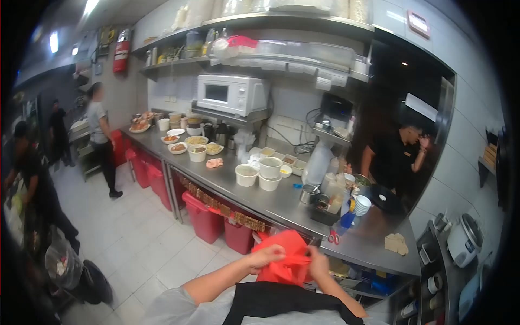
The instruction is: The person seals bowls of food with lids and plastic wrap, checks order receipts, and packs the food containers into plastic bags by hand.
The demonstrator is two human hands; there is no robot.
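Observation:
A red plastic bag (286, 248) hangs in front of my body, just off the front edge of the steel counter (281, 205). On its left side, my left hand (265, 258) is closed on the bag, thumb and fingers pinched together. My right hand (318, 263) grips the other side; it is slightly blurred. What the bag contains, if anything, is hidden. Beyond it on the counter stand white paper tubs (247, 175), two of them stacked. A pair of red-handled scissors (333, 236) lies near the counter edge by my right hand.
Bowls of food (196, 141) and a white microwave (230, 95) are at the back left. Sauce bottles (336, 187), stacked white bowls (362, 204) and a beige cloth (396, 244) sit to the right. Red bins (203, 218) stand underneath. One person (398, 154) is in the doorway; others are at left.

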